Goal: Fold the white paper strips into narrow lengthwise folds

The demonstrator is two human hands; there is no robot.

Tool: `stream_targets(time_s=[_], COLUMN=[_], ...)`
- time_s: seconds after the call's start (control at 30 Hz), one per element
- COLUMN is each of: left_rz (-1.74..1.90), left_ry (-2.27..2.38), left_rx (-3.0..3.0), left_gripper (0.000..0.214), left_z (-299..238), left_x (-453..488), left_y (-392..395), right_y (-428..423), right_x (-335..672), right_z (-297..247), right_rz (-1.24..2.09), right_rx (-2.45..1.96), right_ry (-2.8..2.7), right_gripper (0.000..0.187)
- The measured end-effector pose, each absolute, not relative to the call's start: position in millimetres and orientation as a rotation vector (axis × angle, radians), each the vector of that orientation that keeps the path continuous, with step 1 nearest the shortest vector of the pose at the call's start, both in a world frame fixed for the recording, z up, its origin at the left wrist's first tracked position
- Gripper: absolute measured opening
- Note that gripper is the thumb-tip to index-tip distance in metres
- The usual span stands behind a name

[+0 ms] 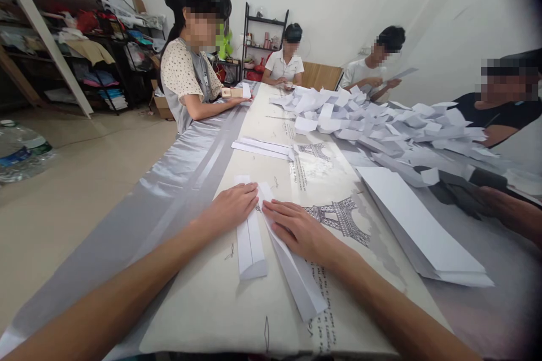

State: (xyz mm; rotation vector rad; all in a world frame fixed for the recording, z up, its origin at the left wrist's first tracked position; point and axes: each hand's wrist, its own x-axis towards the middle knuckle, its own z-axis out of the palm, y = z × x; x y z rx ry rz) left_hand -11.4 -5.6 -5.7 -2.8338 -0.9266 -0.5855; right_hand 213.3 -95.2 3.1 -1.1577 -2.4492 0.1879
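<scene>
A folded white paper (250, 248) lies on the table in front of me, its two long flaps spreading towards me. My left hand (231, 204) lies flat on the left flap, fingers stretched out and pressing near the fold's far end. My right hand (296, 228) rests flat on the right flap (298, 285), fingers spread and pointing left. Neither hand grips anything.
A stack of white sheets (417, 228) lies to my right. A big heap of folded papers (381, 127) covers the far right of the table. More folded strips (262, 148) lie ahead. Several other people sit around the table; a water bottle (21, 149) is at far left.
</scene>
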Motion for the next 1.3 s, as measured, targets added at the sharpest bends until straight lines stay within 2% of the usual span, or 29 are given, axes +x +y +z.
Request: stream_targets(time_s=[0.6,0.97,1.3], left_rz=[-0.584,-0.465,-0.412], left_ry=[-1.060,-1.233,-1.267], left_rx=[-2.720,-2.795,-2.814], left_gripper=[0.027,0.042,0.052], left_z=[-9,1,-2], left_x=[-16,-16,-19], left_y=[1,-5,-2], right_y=[-113,-129,-129], right_x=[206,210,217], right_z=[10,10,16], right_rz=[0.330,0.341,0.380], right_rx=[-1.325,-1.269,-1.195], right_ry=[-2.330,-2.477,-2.561], right_gripper=[0.040,0.050,0.050])
